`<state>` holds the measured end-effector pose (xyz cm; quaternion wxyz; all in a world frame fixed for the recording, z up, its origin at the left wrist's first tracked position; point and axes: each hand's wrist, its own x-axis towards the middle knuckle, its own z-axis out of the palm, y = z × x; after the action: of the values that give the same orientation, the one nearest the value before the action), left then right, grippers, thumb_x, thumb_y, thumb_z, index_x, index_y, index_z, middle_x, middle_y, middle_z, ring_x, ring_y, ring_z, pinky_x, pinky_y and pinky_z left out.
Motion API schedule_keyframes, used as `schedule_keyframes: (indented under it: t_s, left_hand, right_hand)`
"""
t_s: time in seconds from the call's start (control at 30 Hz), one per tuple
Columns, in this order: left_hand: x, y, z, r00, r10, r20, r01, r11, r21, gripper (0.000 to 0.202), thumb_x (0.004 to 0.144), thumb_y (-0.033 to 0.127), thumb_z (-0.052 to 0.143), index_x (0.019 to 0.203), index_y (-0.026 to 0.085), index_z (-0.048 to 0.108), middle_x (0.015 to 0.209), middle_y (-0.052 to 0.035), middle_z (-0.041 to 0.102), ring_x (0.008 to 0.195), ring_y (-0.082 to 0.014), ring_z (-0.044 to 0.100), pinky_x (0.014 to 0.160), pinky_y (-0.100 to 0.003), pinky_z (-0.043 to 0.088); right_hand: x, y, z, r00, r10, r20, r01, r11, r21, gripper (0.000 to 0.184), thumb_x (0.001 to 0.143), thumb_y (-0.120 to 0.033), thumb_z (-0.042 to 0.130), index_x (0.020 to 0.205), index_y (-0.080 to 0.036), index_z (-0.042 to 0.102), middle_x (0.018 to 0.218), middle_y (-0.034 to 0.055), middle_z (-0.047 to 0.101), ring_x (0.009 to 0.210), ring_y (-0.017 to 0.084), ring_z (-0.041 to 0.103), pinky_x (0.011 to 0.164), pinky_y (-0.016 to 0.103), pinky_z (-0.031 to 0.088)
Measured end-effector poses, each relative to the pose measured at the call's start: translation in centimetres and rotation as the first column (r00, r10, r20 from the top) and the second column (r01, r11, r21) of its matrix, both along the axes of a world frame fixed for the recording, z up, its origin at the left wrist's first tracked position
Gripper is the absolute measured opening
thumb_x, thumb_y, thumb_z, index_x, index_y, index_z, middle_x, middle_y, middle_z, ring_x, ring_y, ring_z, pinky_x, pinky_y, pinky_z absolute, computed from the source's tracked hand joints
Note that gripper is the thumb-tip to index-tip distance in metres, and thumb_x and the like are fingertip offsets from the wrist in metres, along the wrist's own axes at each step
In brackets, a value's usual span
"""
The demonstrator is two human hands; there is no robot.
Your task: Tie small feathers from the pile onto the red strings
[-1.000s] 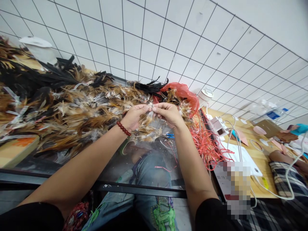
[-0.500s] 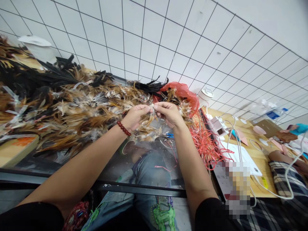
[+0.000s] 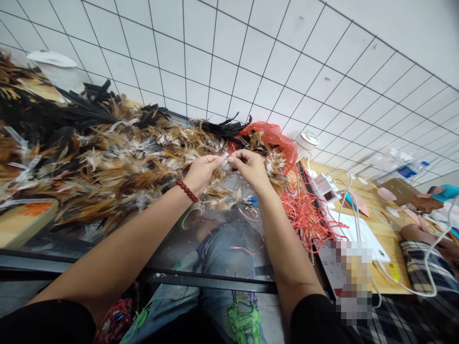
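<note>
My left hand [image 3: 204, 171], with a dark red bead bracelet [image 3: 187, 191] at its wrist, pinches a small feather bunch [image 3: 225, 165] with a pale, fluffy base. Thumb and forefinger of my right hand [image 3: 251, 167] close on the same bunch from the other side. Both hands meet above the glass table [image 3: 172, 246]. Behind and to the left spreads a thick heap of brown and cream feathers [image 3: 136, 167]. Loose feathers [image 3: 222, 198] lie just below the hands. The fingertips partly hide the bunch.
Tangled red string [image 3: 304, 215] lies right of my forearm, near a red plastic bag [image 3: 274, 138]. Blue-handled snips [image 3: 252, 201] rest on the glass. Long black feathers [image 3: 57, 112] lie back left. At right are a charger with cables [image 3: 325, 187] and another person's checked sleeve [image 3: 423, 258].
My right hand's fingers have shifted slightly at the bunch, and its wrist has lifted a little. The left hand has moved slightly right. Surrounding things stay put.
</note>
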<state>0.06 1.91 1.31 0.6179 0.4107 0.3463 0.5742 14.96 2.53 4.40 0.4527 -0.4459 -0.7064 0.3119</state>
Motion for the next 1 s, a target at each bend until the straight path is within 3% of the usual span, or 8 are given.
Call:
schedule_keyframes:
  t_s: [0.2, 0.33, 0.53, 0.63, 0.73, 0.9, 1.0]
  left_hand:
    - [0.0, 0.0, -0.3, 0.997, -0.009, -0.071, 0.014, 0.997, 0.077, 0.03, 0.063, 0.041, 0.08, 0.067, 0.013, 0.071, 0.067, -0.0064, 0.07, 0.067, -0.0158, 0.064, 0.069, -0.027, 0.051]
    - [0.1, -0.3, 0.0, 0.993, -0.005, -0.116, 0.017, 0.994, 0.106, 0.026, 0.068, 0.037, 0.077, 0.069, 0.012, 0.071, 0.061, -0.0043, 0.067, 0.058, -0.0124, 0.061, 0.062, -0.024, 0.049]
    - [0.3, -0.6, 0.7, 0.999, -0.046, -0.004, 0.046, 0.999, 0.01, 0.024, 0.072, 0.033, 0.076, 0.071, 0.01, 0.069, 0.06, -0.0043, 0.065, 0.051, -0.0113, 0.06, 0.056, -0.024, 0.05]
    - [0.3, -0.6, 0.8, 0.999, -0.052, 0.004, 0.052, 0.999, -0.013, 0.024, 0.071, 0.033, 0.077, 0.073, 0.01, 0.069, 0.057, -0.0035, 0.064, 0.048, -0.0108, 0.058, 0.052, -0.023, 0.048]
    - [0.3, -0.6, 0.7, 0.998, -0.067, 0.001, 0.067, 0.998, -0.016, 0.024, 0.071, 0.032, 0.077, 0.071, 0.01, 0.069, 0.054, -0.0032, 0.062, 0.047, -0.0107, 0.057, 0.05, -0.022, 0.046]
    - [0.3, -0.6, 0.4, 0.997, -0.071, 0.013, 0.072, 0.996, -0.045, 0.022, 0.071, 0.031, 0.076, 0.07, 0.011, 0.068, 0.054, -0.0025, 0.061, 0.047, -0.0108, 0.057, 0.051, -0.022, 0.046]
    - [0.2, -0.5, 0.4, 0.997, -0.077, -0.017, 0.077, 0.997, -0.021, 0.022, 0.069, 0.031, 0.078, 0.068, 0.011, 0.068, 0.053, -0.0014, 0.059, 0.047, -0.01, 0.055, 0.052, -0.022, 0.045]
  right_hand:
    - [0.1, 0.0, -0.2, 0.997, -0.049, 0.051, 0.047, 0.998, 0.042, 0.018, 0.077, -0.035, 0.063, 0.073, -0.018, 0.064, 0.067, -0.0002, 0.062, 0.061, 0.012, 0.051, 0.063, 0.026, 0.041]
    - [-0.1, 0.0, -0.2, 0.997, -0.069, 0.028, 0.068, 0.997, 0.036, 0.02, 0.076, -0.037, 0.066, 0.072, -0.017, 0.065, 0.067, -0.0004, 0.062, 0.062, 0.011, 0.051, 0.062, 0.025, 0.041]
    - [-0.5, 0.3, -0.5, 0.975, 0.0, -0.221, -0.038, 0.985, -0.17, 0.026, 0.072, -0.043, 0.069, 0.073, -0.017, 0.062, 0.06, -0.0015, 0.059, 0.056, 0.009, 0.051, 0.057, 0.023, 0.042]
    - [-0.5, 0.4, -0.5, 0.963, -0.008, -0.269, -0.047, 0.979, -0.198, 0.026, 0.071, -0.043, 0.069, 0.074, -0.018, 0.061, 0.06, -0.0019, 0.059, 0.055, 0.009, 0.05, 0.057, 0.023, 0.043]
    - [-0.5, 0.3, -0.3, 0.983, -0.001, -0.185, -0.023, 0.992, -0.128, 0.021, 0.074, -0.039, 0.065, 0.075, -0.018, 0.06, 0.061, -0.0021, 0.058, 0.058, 0.01, 0.051, 0.059, 0.024, 0.043]
    - [-0.4, -0.3, 0.1, 0.991, -0.085, 0.105, 0.076, 0.993, 0.093, 0.012, 0.078, -0.029, 0.058, 0.075, -0.018, 0.061, 0.071, 0.0, 0.061, 0.064, 0.012, 0.052, 0.066, 0.027, 0.043]
    - [-0.5, -0.2, -0.2, 0.988, -0.092, 0.127, 0.077, 0.99, 0.116, 0.011, 0.079, -0.027, 0.055, 0.074, -0.019, 0.059, 0.072, 0.0002, 0.062, 0.065, 0.012, 0.053, 0.069, 0.028, 0.044]
